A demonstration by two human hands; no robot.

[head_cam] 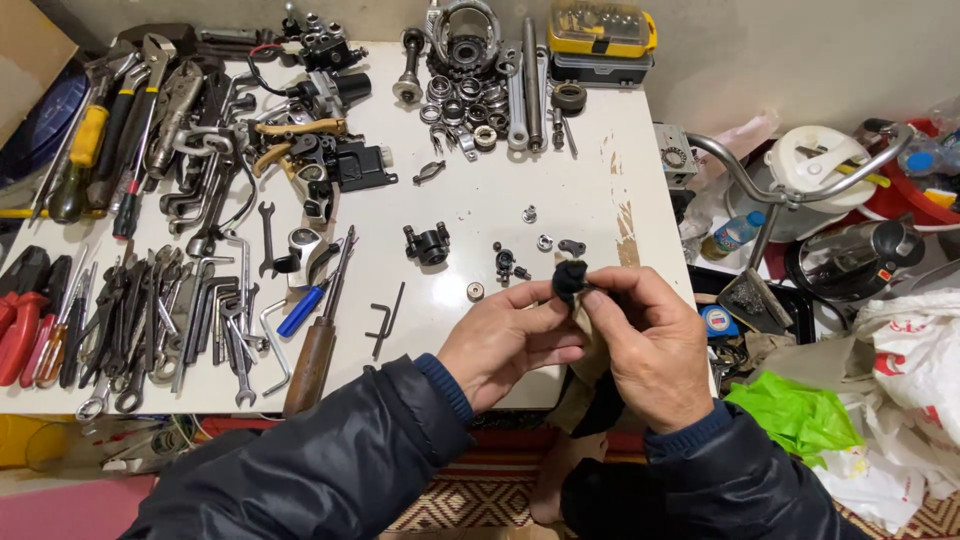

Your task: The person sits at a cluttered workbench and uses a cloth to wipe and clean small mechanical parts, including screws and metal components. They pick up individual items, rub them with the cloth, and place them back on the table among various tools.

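My left hand point(505, 340) and my right hand point(650, 345) meet over the front right part of a white table point(590, 170). Between their fingertips they pinch a small black part point(570, 280), with a dirty cloth hanging below the right palm. Just beyond the hands lie small loose pieces: a black clamp block point(428, 244), a small bearing point(475, 291), nuts point(530, 213) and a flat metal link point(571, 246).
Wrenches point(190, 320), pliers point(130, 110) and screwdrivers point(310, 350) cover the table's left half. Bearings and shafts point(480, 100) lie at the back, beside a yellow bit case point(600, 30). A handlebar point(800, 190), kettle point(860, 255) and plastic bags point(900, 380) crowd the right.
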